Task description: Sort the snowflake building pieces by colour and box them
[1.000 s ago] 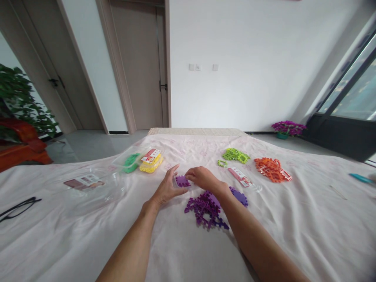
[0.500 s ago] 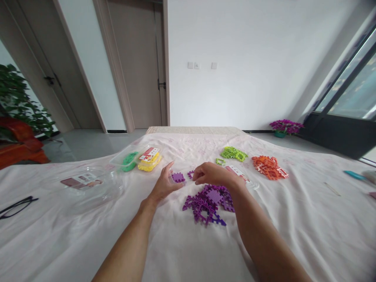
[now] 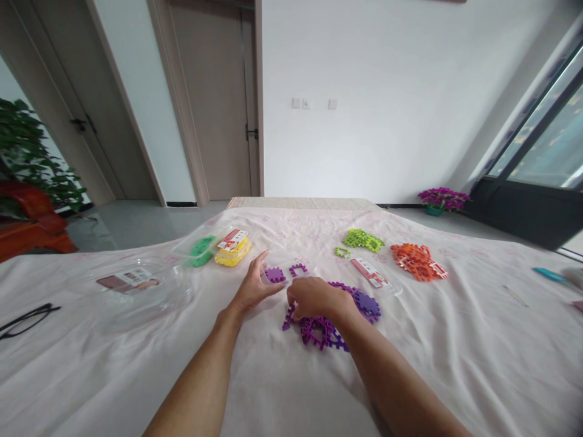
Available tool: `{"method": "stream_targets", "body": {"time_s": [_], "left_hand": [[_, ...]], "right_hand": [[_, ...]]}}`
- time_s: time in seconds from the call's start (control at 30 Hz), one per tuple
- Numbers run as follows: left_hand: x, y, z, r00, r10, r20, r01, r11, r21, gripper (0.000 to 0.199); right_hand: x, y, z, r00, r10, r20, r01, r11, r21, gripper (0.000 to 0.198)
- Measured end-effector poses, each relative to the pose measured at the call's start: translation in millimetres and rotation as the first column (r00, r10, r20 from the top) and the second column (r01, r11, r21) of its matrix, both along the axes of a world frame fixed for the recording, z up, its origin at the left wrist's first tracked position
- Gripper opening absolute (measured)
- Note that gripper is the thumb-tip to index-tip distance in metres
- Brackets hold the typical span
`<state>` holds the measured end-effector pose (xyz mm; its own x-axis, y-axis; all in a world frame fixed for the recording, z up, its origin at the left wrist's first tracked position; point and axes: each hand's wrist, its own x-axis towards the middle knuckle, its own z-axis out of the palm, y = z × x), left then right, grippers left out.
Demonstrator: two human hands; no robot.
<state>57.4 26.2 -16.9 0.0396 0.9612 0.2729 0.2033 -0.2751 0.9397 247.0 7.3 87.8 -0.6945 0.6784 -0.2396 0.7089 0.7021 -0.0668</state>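
Note:
My left hand (image 3: 253, 286) grips the near left side of a clear plastic container (image 3: 285, 280), thumb in front and fingers behind. Two purple notched plastic pieces lie inside, a solid square (image 3: 275, 275) and an open frame (image 3: 299, 269). Just in front of the container, my right hand (image 3: 314, 297) reaches down into a pile of purple interlocking pieces (image 3: 317, 332), its fingers curled at the pile's left edge. Whatever is between those fingertips is hidden. A round purple piece (image 3: 367, 304) shows at the pile's right side, behind my wrist.
Green pieces (image 3: 201, 250) and yellow pieces (image 3: 231, 252) sit in clear boxes at the left. A large clear container (image 3: 136, 291) and glasses (image 3: 34, 318) lie nearer. Lime pieces (image 3: 362, 240), orange pieces (image 3: 416, 262) and a labelled clear lid (image 3: 371, 273) are right.
My right hand has moved from the container's right side down and toward me onto the purple pile. The frame piece inside the container now shows fully. My left hand stays on the container.

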Motion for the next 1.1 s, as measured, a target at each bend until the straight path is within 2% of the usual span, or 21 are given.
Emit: {"method": "stream_targets", "body": {"time_s": [0.13,0.23,0.33,0.4,0.5,0.67,0.9,1.1], "left_hand": [[0.0,-0.2,1.0,1.0,0.003,0.009,-0.003,1.0,-0.019,0.108],[-0.1,-0.1,1.8,1.0,0.008,0.013,-0.008,1.0,-0.019,0.108],[-0.4,0.3,2.0,0.999,-0.02,0.028,0.02,1.0,-0.004,0.107],[-0.4,0.0,2.9,0.998,-0.045,0.039,0.045,0.999,-0.007,0.107],[0.1,-2.2,6.2,0.997,-0.062,0.04,0.063,0.998,-0.026,0.107],[1.3,-5.5,11.2,0.996,-0.086,0.024,0.087,0.995,-0.041,0.108],[3.0,-9.1,16.2,0.995,-0.1,-0.011,0.1,0.995,-0.026,0.108],[1.9,-8.8,14.8,0.994,-0.103,-0.02,0.103,0.995,-0.002,0.105]], "right_hand": [[3.8,4.9,5.6,0.994,0.001,-0.111,-0.007,0.998,-0.056,0.023],[10.6,9.4,19.0,0.954,-0.027,-0.298,-0.004,0.995,-0.102,0.013],[21.1,17.8,29.3,0.843,-0.108,-0.527,0.119,0.993,-0.014,0.013],[28.1,25.3,29.9,0.783,-0.15,-0.603,0.247,0.966,0.08,0.015],[34.6,35.6,22.9,0.805,-0.195,-0.561,0.311,0.943,0.119,0.018],[33.7,44.3,7.3,0.87,-0.179,-0.46,0.208,0.978,0.013,0.023],[31.7,59.2,-6.9,0.873,-0.186,-0.452,0.145,0.982,-0.124,0.023],[20.8,61.0,-8.6,0.894,-0.214,-0.394,0.217,0.975,-0.039,0.022]]}}
